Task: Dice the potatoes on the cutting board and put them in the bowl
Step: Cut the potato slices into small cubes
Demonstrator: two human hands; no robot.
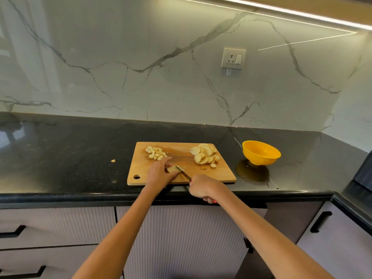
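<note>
Potatoes: dice pile (156,153) upper left of board (221,174), slices (204,156) uncut, bowl (261,152) looks empty; left hand (161,174) pinches a slice (173,169), right hand (202,188) grips knife (183,173).

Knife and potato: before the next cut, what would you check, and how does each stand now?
1. Left hand steadies the potato slice: ok.
2. Right hand grips the knife: ok.
3. Fingertips away from the blade: cannot tell.
4. Cutting board flat on the counter: ok.
5. Yellow bowl near the board for dice: ok.
6. Sliced pile waiting on the board: ok.
</note>
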